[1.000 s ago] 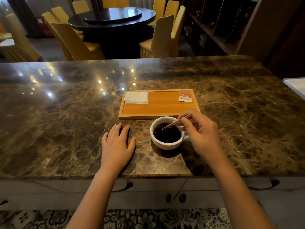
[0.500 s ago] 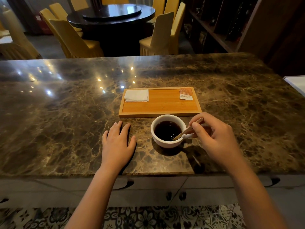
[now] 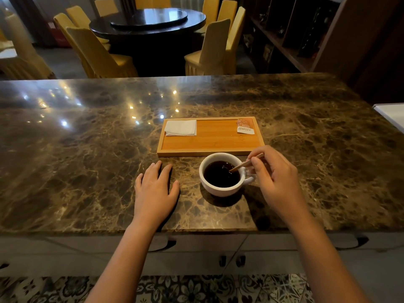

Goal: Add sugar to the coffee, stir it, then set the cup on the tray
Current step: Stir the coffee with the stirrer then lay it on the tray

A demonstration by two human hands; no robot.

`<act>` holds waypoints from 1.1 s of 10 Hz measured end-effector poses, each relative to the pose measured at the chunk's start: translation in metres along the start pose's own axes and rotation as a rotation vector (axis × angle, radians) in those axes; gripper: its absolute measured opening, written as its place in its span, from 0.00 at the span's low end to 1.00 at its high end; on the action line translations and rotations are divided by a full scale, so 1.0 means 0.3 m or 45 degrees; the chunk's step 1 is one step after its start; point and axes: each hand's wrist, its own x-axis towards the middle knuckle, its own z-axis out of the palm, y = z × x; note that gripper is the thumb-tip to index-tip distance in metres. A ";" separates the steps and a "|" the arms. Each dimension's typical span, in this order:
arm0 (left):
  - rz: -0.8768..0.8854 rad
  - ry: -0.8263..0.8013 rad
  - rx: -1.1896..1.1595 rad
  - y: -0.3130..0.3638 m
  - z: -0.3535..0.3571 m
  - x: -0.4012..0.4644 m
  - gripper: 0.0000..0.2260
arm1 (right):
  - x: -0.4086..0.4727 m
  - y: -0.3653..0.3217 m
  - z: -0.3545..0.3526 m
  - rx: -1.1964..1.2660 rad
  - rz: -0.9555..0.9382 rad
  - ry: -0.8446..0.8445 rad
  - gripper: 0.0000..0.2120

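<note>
On the marble counter (image 3: pixel 87 160) before me, a white cup (image 3: pixel 220 186) of dark coffee stands just in front of the wooden tray (image 3: pixel 209 153) (napkin (image 3: pixel 181 127) and sugar packet (image 3: pixel 246 126) on it). My right hand (image 3: pixel 275 180) pinches a wooden stirrer (image 3: pixel 246 164) dipped in the coffee; my left hand (image 3: pixel 155 189) lies flat and empty beside the cup.

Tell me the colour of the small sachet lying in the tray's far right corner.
The small paper sachet is orange with a white band along its near edge, clearest in the head view.
</note>
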 end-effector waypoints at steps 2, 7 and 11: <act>-0.002 0.005 -0.007 0.000 0.000 0.000 0.23 | -0.018 -0.008 -0.015 0.036 0.040 -0.054 0.06; -0.004 0.005 -0.003 -0.001 0.003 0.000 0.23 | 0.019 0.018 0.021 0.172 0.076 0.040 0.05; -0.009 -0.005 0.002 -0.001 -0.001 0.000 0.23 | 0.053 0.010 -0.068 0.342 0.209 0.040 0.08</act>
